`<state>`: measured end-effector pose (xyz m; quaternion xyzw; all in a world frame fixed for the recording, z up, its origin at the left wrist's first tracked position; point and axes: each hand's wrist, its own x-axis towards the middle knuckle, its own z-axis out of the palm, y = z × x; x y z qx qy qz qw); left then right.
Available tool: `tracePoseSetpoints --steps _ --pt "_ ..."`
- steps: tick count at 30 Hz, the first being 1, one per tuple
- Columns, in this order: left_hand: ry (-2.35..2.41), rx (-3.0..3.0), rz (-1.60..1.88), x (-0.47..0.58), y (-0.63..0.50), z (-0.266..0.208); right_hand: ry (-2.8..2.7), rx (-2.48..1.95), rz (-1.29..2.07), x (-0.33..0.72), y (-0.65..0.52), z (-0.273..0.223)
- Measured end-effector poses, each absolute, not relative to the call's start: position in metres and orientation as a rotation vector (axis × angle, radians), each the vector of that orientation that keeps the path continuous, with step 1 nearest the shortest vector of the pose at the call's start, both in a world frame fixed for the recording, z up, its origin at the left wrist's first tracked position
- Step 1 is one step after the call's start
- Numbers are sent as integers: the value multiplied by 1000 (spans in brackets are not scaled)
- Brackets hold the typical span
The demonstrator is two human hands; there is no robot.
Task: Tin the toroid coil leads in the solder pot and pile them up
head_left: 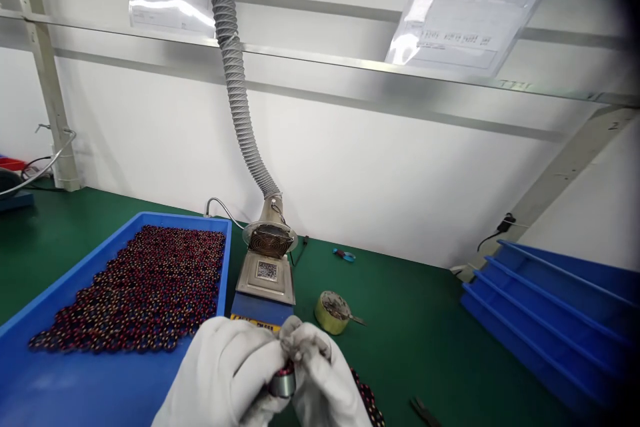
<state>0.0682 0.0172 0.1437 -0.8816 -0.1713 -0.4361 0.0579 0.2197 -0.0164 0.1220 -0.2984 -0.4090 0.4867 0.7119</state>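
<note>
On the green bench, left: blue tray of closely packed wound cores. Centre: gloved left hand pinches a metal-rimmed core; gloved right hand bunched just above it, grip unclear. Beyond: round tin; far right, stacked blue trays.

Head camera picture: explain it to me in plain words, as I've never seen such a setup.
There is no machine arm here. The only picture comes from a camera worn on a person's head, looking forward and down. At the bottom are the wearer's white-gloved left hand and right hand. The left holds a small round part with a shiny metal side; the right's fingers meet just above it, their exact grip unclear. On the green bench are a blue tray of closely packed dark-red pieces, a tin, and a metal-topped device beneath a grey hose.
</note>
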Motion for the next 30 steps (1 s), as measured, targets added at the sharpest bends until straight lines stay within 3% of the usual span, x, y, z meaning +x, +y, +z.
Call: tracePoseSetpoints --steps 8,13,16,22,27,30 --pt "-573 -2507 -1363 67 24 136 -815 -743 1074 210 -7 99" --pt "-630 -2776 -1488 64 26 135 -804 -741 1121 206 5 77" --pt "-716 -2872 -1759 66 29 132 -796 -728 1152 207 7 74" --pt "-1178 -2969 -2656 65 34 128 -851 -686 1338 216 2 87" --pt "-1626 -3116 -2476 62 28 137 -888 -694 1476 226 7 91" --pt "-1515 -3005 -2680 72 23 132 -909 -731 1514 227 11 92"
